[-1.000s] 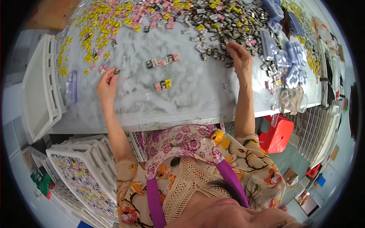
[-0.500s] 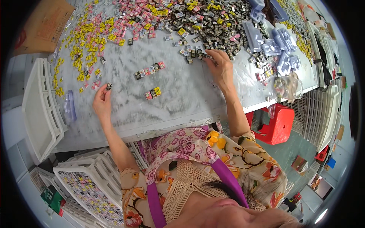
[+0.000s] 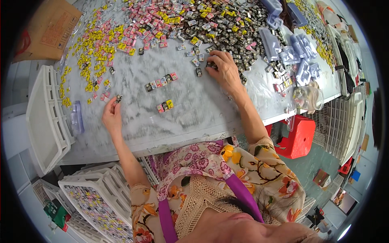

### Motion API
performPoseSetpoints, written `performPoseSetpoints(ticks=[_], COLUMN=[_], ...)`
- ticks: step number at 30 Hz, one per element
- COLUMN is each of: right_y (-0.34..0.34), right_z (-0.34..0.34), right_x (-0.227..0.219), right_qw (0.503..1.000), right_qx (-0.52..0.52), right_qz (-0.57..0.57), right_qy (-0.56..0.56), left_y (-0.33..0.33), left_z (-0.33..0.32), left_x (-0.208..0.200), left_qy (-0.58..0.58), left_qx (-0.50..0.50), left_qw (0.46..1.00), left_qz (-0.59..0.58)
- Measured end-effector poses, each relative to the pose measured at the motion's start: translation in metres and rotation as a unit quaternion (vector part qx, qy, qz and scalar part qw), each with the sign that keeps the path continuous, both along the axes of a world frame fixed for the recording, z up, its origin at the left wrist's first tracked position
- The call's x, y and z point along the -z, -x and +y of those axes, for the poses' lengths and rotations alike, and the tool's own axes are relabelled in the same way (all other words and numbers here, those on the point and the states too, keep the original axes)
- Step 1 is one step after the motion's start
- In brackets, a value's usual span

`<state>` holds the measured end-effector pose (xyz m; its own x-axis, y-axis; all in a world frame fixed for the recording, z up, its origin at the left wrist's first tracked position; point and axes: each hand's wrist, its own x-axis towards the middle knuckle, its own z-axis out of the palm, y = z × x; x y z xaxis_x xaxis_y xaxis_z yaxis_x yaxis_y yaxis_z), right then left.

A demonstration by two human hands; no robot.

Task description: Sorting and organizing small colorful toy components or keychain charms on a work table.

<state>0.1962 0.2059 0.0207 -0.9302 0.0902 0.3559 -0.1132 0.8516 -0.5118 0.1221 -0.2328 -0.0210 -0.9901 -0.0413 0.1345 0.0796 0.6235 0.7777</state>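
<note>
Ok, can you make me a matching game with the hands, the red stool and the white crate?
Things:
1. left hand
2. right hand
3. red stool
4. white crate

Places:
a. under the table's right end
b. on the heap of dark little pieces
c. low on the left, full of small pieces
d. pinching one dark little piece near the yellow ones

Pairs: 1-d, 2-b, 3-a, 4-c

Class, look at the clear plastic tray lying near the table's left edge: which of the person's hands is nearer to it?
Left. The left hand is just right of the clear plastic tray; the right hand is far across the table.
</note>
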Motion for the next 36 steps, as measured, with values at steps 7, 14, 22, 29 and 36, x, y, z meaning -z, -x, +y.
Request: performPoseSetpoints(ticks=[7, 14, 22, 29, 36], right_y=[0.017, 0.074, 0.109, 0.127, 0.111], right_z=[0.011, 0.027, 0.047, 0.052, 0.047], right_x=[-0.002, -0.027, 0.009, 0.008, 0.004], right_qw=[0.995, 0.997, 0.987, 0.990, 0.999], right_qx=[0.058, 0.005, 0.049, 0.036, 0.005], right_qz=[0.024, -0.029, 0.076, 0.017, 0.016], right_qy=[-0.082, 0.070, -0.133, -0.132, -0.050], left_y=[-0.007, -0.008, -0.007, -0.004, -0.006], left_z=[0.002, 0.003, 0.007, 0.004, 0.005], left_x=[-0.003, 0.005, 0.003, 0.008, 0.005], left_qy=[0.022, 0.003, 0.011, -0.020, -0.010], left_qx=[-0.022, -0.039, -0.054, -0.055, -0.057], left_qw=[0.999, 0.999, 0.998, 0.997, 0.997], left_qz=[0.005, 0.027, 0.044, 0.044, 0.043])
